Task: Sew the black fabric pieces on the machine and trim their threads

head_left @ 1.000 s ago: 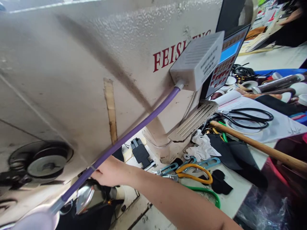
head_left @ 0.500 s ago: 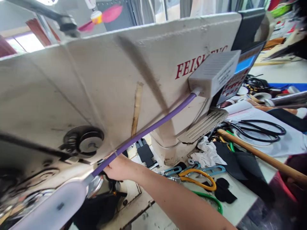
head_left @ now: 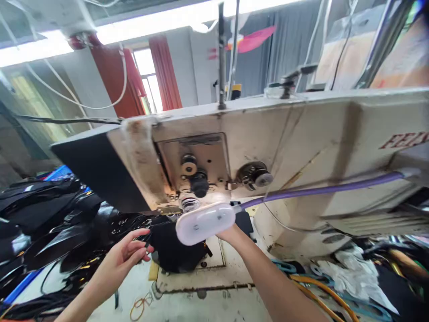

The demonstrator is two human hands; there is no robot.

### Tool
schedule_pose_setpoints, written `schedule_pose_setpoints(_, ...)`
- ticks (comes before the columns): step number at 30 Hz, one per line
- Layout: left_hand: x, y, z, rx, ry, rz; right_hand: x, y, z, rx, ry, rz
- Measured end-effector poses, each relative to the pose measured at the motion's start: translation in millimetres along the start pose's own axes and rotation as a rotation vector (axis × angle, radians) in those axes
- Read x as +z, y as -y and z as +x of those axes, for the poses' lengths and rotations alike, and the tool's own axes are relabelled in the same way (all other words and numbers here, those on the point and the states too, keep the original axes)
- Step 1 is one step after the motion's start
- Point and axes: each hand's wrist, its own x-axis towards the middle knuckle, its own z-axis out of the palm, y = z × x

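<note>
My left hand is at the lower left, its fingers curled together beside a piece of black fabric. Something small and dark shows at the fingertips, too small to name. The fabric lies on the bed of a sewing machine, below its head. My right arm reaches in from the lower right. Of my right hand only the wrist side shows; a lamp with a white oval head covers the fingers. The lamp hangs on a purple flexible neck in front of the machine.
Black goods are heaped at the left. A yellowish loop of cord lies near the front edge. At the lower right are orange-handled scissors, blue tools and crumpled white tissue. The machine arm spans the view.
The view has swung left, bringing the machine's head and the black heap into sight. My left hand now shows. My right hand has gone from partly visible to mostly hidden behind the lamp.
</note>
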Motion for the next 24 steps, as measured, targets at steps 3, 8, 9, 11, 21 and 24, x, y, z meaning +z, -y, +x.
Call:
schedule_pose_setpoints(3, 3.5, -17.1, -3.8, -0.012, 0.13, -0.021, -3.6, 8.5, -13.3, -0.066, -0.023, -0.083)
schedule_pose_setpoints(8, -8.0, -20.7, 11.4, 0.02, 0.277, 0.033, -7.9, 27.9, -48.7, -0.3, -0.267, -0.353)
schedule_pose_setpoints(9, -9.9, -19.5, 14.5, 0.028, 0.273, 0.063, -6.3, 33.0, -54.9, -0.364, -0.295, -0.407)
schedule_pose_setpoints(11, -12.5, -18.5, 18.4, 0.057, 0.264, 0.122, 0.4, 44.5, -64.8, -0.45, -0.254, -0.447)
schedule_pose_setpoints(21, -6.6, -39.0, 15.4, 0.398, 0.222, 0.586, 66.9, 87.5, -76.5, -0.23, 0.082, -0.116)
schedule_pose_setpoints(24, -4.7, -49.0, 12.0, 0.483, 0.206, 0.758, 74.0, 86.5, -73.1, 0.063, -0.031, 0.115)
